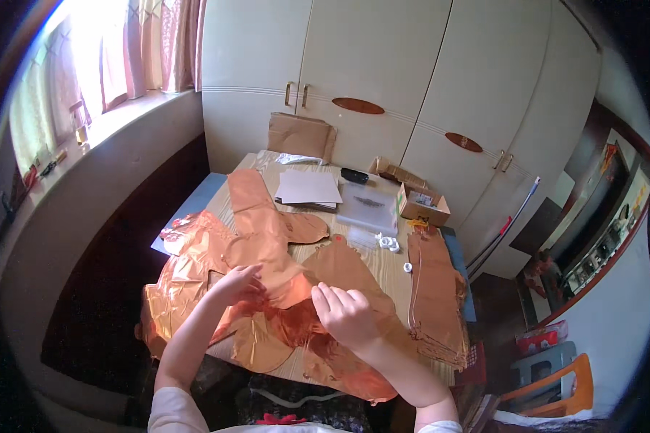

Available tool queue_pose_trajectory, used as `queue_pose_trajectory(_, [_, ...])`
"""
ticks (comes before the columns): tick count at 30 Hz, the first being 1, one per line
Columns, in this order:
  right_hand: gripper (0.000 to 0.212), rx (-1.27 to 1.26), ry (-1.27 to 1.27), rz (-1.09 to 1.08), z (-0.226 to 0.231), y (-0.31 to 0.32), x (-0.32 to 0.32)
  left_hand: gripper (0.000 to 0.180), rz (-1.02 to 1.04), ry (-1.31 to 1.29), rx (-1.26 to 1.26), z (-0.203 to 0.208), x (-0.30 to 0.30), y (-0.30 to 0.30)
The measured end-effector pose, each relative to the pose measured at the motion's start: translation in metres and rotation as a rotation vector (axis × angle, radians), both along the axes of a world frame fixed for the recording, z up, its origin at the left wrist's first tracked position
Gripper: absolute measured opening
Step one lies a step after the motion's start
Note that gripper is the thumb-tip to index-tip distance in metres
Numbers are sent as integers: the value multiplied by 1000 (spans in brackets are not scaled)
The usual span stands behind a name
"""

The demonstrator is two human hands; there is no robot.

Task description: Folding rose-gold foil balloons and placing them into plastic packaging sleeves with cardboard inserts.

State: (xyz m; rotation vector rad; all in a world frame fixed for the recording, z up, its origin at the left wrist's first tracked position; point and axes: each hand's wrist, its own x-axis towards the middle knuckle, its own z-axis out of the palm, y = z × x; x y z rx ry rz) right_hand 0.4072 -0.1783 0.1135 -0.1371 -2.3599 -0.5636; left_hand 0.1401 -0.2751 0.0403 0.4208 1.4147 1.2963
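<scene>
Flat, deflated copper-coloured foil balloons (256, 234) lie overlapping across the table. Over the near middle of the pile, my right hand (343, 314) is closed, its fingers pinching the edge of a foil balloon that is lifted and creased there. My left hand (240, 285) hovers over the foil to the left, fingers loosely bent and apart, with nothing visible in it. A crumpled, shinier foil balloon (188, 270) spreads beneath my left forearm. Between my hands the foil is wrinkled and reddish. The fingertips of my right hand are partly hidden.
On the wooden table (393, 278) are a stack of white sheets (309, 187), a clear plastic sleeve (368, 209), white tape rolls (388, 244), a small cardboard box (424, 206) and a stack of folded foil balloons (437, 289). An orange chair (581, 382) stands at right.
</scene>
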Motion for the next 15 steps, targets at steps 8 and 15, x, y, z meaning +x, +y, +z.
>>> queue_pose_trajectory(8, [18, 6, -20, -51, 2, -3, 14, 66, -280, -561, -81, 10, 97, -51])
queue_pose_trajectory(15, [20, 29, -42, 13, 13, -29, 41, 36, 259, -617, 75, -34, 87, -26])
